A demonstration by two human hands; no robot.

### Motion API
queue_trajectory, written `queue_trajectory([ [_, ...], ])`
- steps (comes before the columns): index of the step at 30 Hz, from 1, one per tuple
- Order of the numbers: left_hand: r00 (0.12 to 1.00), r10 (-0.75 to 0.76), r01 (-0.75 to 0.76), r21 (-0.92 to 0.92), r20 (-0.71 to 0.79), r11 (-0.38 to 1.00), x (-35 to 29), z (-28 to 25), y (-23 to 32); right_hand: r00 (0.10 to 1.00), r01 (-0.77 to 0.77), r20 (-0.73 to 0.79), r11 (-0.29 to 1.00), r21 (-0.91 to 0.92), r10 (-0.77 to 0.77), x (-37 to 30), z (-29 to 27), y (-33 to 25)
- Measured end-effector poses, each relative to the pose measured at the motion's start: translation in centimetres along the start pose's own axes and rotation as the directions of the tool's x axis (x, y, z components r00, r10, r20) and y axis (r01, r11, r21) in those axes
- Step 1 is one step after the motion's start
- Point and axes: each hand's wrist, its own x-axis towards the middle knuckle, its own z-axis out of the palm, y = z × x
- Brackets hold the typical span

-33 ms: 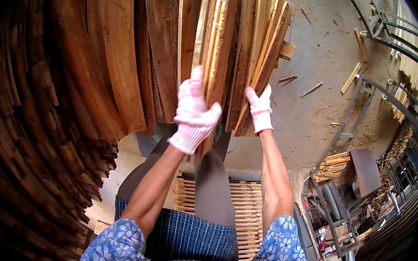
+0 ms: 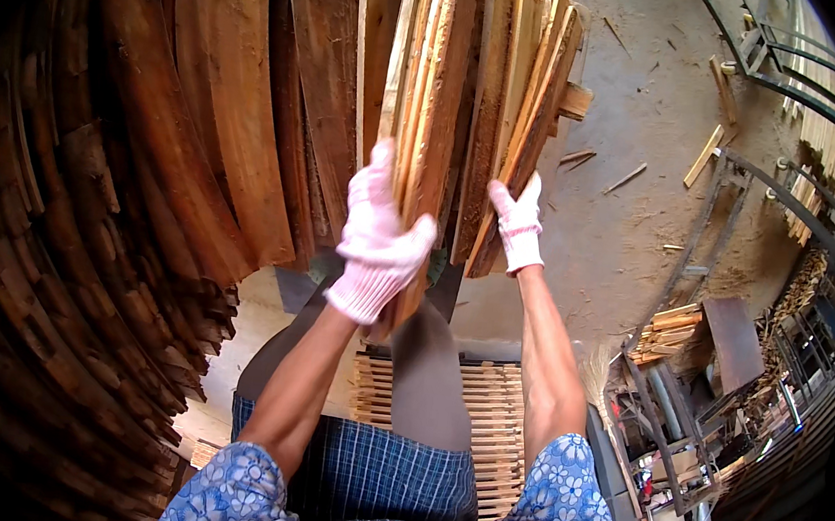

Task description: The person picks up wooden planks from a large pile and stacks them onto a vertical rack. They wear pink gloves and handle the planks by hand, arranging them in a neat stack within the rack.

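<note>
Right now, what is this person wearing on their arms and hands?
Both hands wear knitted work gloves, white with a pinkish tint and ribbed cuffs at the wrist: the left hand and the right hand. The forearms are bare from the glove cuffs to the elbows. Above that come short blue sleeves printed with small white flowers, one on each arm.
</note>
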Motion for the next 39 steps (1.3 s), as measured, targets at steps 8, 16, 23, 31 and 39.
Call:
queue_trajectory([
  [8,0.990,0.136,-0.113,0.415,-0.026,0.903,-1.4,-10.5,1.9,0.984,-0.159,0.083,0.987,-0.002,0.159,-2.7,1.6,-3.7],
  [16,0.964,-0.239,0.113,0.639,0.114,0.761,1.7,-10.5,-2.4,0.989,-0.089,0.128,0.988,0.126,0.073,-3.1,-0.8,-5.7],
  [23,0.825,-0.499,0.393,0.365,0.267,0.844,3.6,-15.0,2.3,0.897,-0.391,0.404,0.745,0.541,0.177,-13.1,-4.7,-18.8],
  [31,0.820,-0.465,0.570,-0.397,0.333,0.720,-8.5,-25.2,10.9,0.852,-0.283,0.523,0.812,0.511,-0.032,-33.1,2.3,-24.6],
  [39,0.611,-0.620,0.779,-0.513,0.493,0.360,-9.7,-27.3,8.3,0.811,-0.252,0.559,0.965,0.067,0.173,-35.2,10.2,-23.5],
])
